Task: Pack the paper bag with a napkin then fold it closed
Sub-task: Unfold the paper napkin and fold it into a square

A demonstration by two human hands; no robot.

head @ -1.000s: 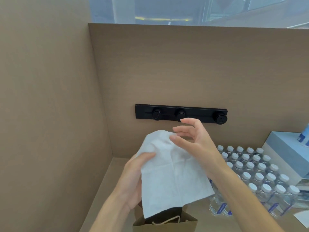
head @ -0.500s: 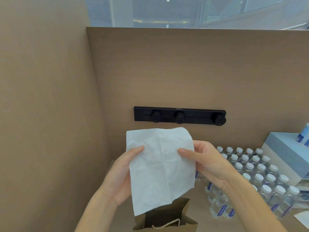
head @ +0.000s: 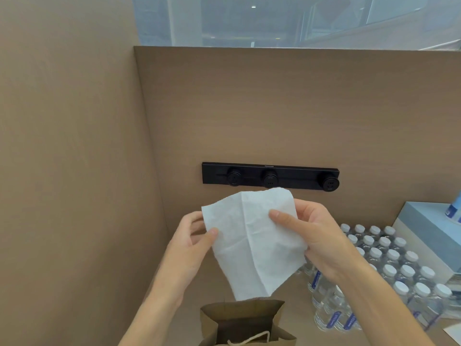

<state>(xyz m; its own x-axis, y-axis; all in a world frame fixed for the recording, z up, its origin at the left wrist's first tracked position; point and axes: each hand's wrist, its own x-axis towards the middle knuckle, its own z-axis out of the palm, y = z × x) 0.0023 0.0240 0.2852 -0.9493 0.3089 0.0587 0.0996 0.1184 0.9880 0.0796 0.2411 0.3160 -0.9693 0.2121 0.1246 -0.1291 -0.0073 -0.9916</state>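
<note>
A white napkin (head: 252, 240) hangs in the air above a brown paper bag (head: 244, 320), bent along a vertical crease. My left hand (head: 189, 248) pinches its left edge between thumb and fingers. My right hand (head: 316, 236) grips its right edge, thumb across the front. The bag stands open at the bottom of the view with a twisted paper handle showing at its mouth. The napkin's lower tip hangs just above the bag's rear rim.
Several capped water bottles (head: 389, 265) crowd the desk to the right. A light blue box (head: 434, 233) stands behind them. A black socket strip (head: 270, 176) is mounted on the brown back panel. A brown side panel (head: 74, 171) closes off the left.
Both hands have spread the napkin and now bend it along a vertical crease. My right hand shifted from the top to the right edge. The napkin's lower end has risen clear of the bag's mouth.
</note>
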